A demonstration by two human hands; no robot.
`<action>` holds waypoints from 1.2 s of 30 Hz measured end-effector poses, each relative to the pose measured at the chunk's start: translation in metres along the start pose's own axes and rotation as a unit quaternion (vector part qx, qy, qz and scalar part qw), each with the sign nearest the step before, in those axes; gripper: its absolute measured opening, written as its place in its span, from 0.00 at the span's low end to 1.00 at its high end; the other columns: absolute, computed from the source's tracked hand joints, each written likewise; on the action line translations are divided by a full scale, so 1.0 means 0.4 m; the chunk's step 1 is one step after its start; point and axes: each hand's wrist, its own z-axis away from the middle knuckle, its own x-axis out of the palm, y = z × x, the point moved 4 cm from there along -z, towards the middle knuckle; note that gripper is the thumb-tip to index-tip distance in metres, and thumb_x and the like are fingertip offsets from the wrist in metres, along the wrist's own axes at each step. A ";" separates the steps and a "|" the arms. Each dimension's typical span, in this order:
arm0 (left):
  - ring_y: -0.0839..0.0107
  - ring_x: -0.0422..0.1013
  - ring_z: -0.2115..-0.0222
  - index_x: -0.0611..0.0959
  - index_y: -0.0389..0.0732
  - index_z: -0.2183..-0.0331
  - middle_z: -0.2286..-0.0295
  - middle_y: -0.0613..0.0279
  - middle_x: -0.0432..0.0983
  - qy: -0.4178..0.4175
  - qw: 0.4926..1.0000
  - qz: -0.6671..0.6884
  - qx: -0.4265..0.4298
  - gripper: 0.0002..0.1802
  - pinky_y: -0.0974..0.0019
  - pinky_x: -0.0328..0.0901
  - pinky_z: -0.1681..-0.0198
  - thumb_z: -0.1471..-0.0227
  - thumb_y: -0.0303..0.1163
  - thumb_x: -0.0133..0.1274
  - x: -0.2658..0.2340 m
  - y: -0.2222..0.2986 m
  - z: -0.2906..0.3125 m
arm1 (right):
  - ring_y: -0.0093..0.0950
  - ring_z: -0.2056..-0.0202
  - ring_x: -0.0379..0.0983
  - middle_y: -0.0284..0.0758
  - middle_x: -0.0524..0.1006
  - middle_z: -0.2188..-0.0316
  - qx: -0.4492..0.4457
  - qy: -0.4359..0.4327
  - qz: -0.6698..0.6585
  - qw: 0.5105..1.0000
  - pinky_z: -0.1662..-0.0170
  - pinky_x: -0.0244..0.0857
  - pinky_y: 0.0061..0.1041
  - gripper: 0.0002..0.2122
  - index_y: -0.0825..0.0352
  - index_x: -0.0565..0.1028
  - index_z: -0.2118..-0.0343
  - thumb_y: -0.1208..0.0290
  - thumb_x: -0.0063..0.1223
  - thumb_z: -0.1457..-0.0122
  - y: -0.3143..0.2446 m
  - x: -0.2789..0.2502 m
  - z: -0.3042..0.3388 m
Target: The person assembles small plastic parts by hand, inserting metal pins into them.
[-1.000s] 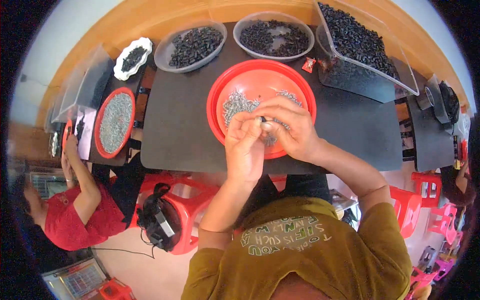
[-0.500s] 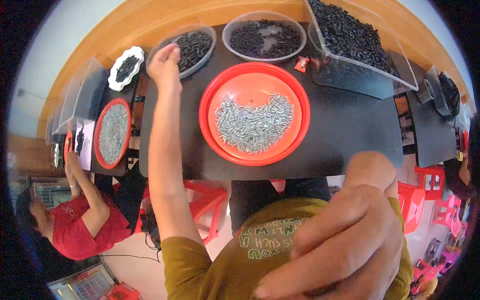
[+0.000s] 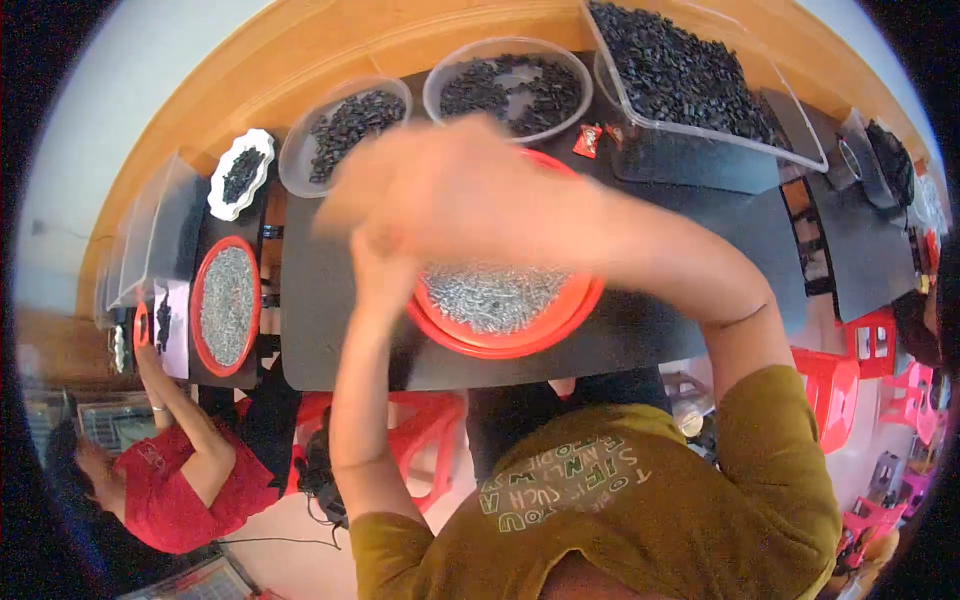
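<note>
A red round tray (image 3: 570, 318) full of small silver metal parts sits on the black table (image 3: 330, 330) in front of me. My right hand (image 3: 440, 190) is a large motion blur above the tray's far left side, its forearm crossing over the tray. My left hand (image 3: 385, 268) is raised just under the right hand, at the tray's left rim. Blur hides the fingers of both hands and whatever is in them.
Behind the tray stand two clear bowls (image 3: 345, 120) (image 3: 510, 85) and a clear bin (image 3: 690, 70), all holding black parts. At the left, another person in a red sleeve (image 3: 170, 490) works by a second red tray (image 3: 228, 305). Red stools (image 3: 420, 430) stand below.
My left hand has come back from the left bowl to the tray's left rim. My right hand has swung from close to the camera at lower right to above the tray.
</note>
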 end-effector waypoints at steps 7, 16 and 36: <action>0.65 0.68 0.68 0.76 0.36 0.74 0.72 0.56 0.71 0.055 0.981 -0.032 0.185 0.06 0.69 0.60 0.63 0.62 0.22 0.49 0.100 0.019 0.156 | 0.35 0.69 0.70 0.39 0.73 0.74 0.342 -0.160 0.175 0.909 0.68 0.63 0.33 0.07 0.60 0.73 0.75 0.68 0.50 0.60 0.505 0.146 0.196; 0.66 0.68 0.69 0.76 0.35 0.74 0.72 0.57 0.71 0.063 0.985 0.026 0.160 0.06 0.70 0.60 0.64 0.61 0.22 0.49 0.120 -0.011 0.183 | 0.36 0.71 0.69 0.36 0.73 0.76 0.372 -0.110 0.055 0.920 0.68 0.63 0.31 0.07 0.60 0.74 0.76 0.67 0.53 0.61 0.544 0.159 0.211; 0.58 0.65 0.66 0.75 0.35 0.70 0.70 0.52 0.70 0.092 0.970 -0.123 0.190 0.10 0.64 0.59 0.61 0.62 0.25 0.50 0.165 0.017 0.125 | 0.16 0.72 0.65 0.30 0.69 0.74 0.394 0.043 -0.428 0.812 0.67 0.60 0.15 0.04 0.69 0.64 0.74 0.81 0.46 0.53 0.111 0.081 0.378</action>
